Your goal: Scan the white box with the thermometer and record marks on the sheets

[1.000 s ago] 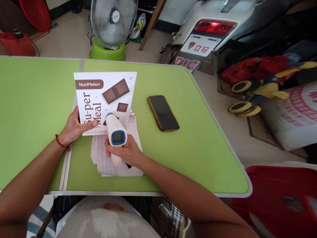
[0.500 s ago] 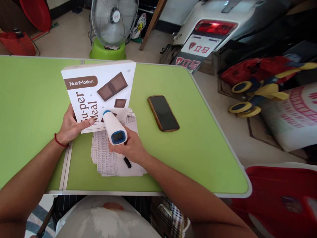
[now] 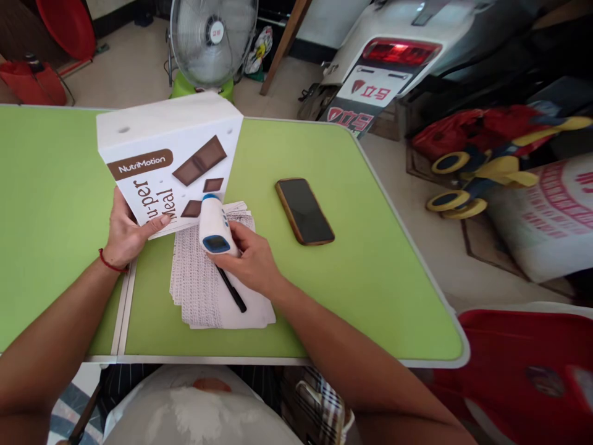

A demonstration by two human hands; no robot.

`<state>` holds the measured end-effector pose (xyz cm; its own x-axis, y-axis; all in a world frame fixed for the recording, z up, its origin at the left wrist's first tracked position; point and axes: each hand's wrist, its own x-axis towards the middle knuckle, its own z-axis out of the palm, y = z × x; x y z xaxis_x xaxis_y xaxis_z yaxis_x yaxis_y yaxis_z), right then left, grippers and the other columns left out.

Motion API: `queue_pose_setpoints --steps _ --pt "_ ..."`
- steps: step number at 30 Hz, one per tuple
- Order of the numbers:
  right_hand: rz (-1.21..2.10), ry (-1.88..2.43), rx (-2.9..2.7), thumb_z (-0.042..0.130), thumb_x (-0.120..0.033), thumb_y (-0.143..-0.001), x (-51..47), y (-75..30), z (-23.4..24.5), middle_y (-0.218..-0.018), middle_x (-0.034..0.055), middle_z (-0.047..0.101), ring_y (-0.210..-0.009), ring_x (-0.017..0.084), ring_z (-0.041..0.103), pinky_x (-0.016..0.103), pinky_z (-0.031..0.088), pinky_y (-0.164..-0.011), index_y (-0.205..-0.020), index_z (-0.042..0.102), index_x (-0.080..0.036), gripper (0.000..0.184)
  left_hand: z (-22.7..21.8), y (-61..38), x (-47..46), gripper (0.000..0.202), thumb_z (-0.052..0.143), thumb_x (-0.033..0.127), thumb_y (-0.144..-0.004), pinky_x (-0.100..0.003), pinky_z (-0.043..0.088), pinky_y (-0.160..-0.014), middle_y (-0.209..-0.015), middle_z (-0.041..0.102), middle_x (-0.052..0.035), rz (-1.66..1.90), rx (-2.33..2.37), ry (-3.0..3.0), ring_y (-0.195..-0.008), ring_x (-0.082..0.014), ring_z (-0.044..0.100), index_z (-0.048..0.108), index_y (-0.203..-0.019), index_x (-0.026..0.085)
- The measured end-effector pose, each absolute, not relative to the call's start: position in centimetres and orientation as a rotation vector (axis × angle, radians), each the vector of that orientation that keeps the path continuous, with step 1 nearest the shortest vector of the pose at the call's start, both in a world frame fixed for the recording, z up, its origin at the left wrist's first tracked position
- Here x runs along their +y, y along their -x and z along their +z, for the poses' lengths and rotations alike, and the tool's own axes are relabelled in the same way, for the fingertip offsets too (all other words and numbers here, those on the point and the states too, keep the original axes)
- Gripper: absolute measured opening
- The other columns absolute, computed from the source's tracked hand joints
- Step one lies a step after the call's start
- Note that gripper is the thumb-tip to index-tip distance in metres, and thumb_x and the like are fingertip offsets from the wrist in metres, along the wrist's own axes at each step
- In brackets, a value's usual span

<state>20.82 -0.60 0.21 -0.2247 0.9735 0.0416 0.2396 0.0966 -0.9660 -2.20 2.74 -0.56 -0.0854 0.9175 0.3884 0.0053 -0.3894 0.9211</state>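
My left hand (image 3: 127, 225) grips the lower left corner of a white NutriMotion box (image 3: 157, 142), thumb across its printed front. The box is tilted, so its white upper side shows. In my right hand (image 3: 248, 256) is a white and blue handheld infrared thermometer (image 3: 215, 228), fingers wrapped round it. Its blue-rimmed screen faces me and its far tip is close to the box's front; I cannot tell if they touch. Under both lies a stack of printed paper sheets (image 3: 199, 296), with a black pen (image 3: 234, 292) on top, partly hidden by my right hand.
A phone in a brown case (image 3: 304, 211) lies right of the papers on the green table (image 3: 370, 296). Beyond the table stand a fan (image 3: 214, 43) and a white scooter (image 3: 343, 68). A red chair (image 3: 514, 346) is at the right edge.
The box has tipped and moved up and left, showing more of its upper side. My right hand has turned the thermometer and shifted slightly, uncovering more of the pen.
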Motion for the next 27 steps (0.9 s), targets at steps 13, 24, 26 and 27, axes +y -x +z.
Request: queue_pose_setpoints --steps 13,24,26,27 --pt "0.458 1.76 -2.094 0.06 -0.036 -0.08 3.4 -25.3 -1.1 -0.103 0.0132 0.063 -0.094 0.03 0.061 0.041 0.051 -0.075 -0.11 0.062 -0.018 0.035 -0.3 4.0 3.7 0.075 0.089 0.037 -0.063 -0.045 0.047 -0.096 -0.118 0.057 -0.0018 1.557 1.112 -1.541 -0.114 -0.0257 0.056 0.042 -0.121 0.024" --pt "0.185 1.749 -2.196 0.055 -0.021 -0.074 3.0 -24.8 -1.2 -0.111 0.0186 0.058 -0.103 0.035 0.054 0.049 0.046 -0.087 -0.116 0.057 -0.013 0.042 -0.3 4.2 3.9 0.071 0.089 0.034 -0.057 -0.044 0.049 -0.092 -0.11 0.061 -0.0023 1.591 1.167 -1.458 -0.108 -0.0258 0.059 0.047 -0.113 0.024" --pt "0.093 1.656 -2.166 0.055 -0.018 -0.074 2.6 -24.5 -0.8 -0.12 0.0195 0.056 -0.109 0.036 0.051 0.052 0.043 -0.092 -0.122 0.054 -0.013 0.048 -0.4 4.3 4.1 0.069 0.089 0.033 -0.052 -0.044 0.05 -0.088 -0.105 0.061 -0.0022 1.663 1.22 -1.413 -0.105 -0.0268 0.06 0.048 -0.107 0.024" --pt "0.08 1.59 -2.155 0.054 -0.018 -0.075 2.3 -24.3 -0.6 -0.121 0.0189 0.056 -0.111 0.036 0.051 0.052 0.042 -0.093 -0.122 0.053 -0.015 0.048 -0.5 4.4 4.2 0.067 0.087 0.034 -0.051 -0.044 0.05 -0.085 -0.102 0.062 -0.0016 1.705 1.254 -1.394 -0.103 -0.0272 0.06 0.048 -0.105 0.024"
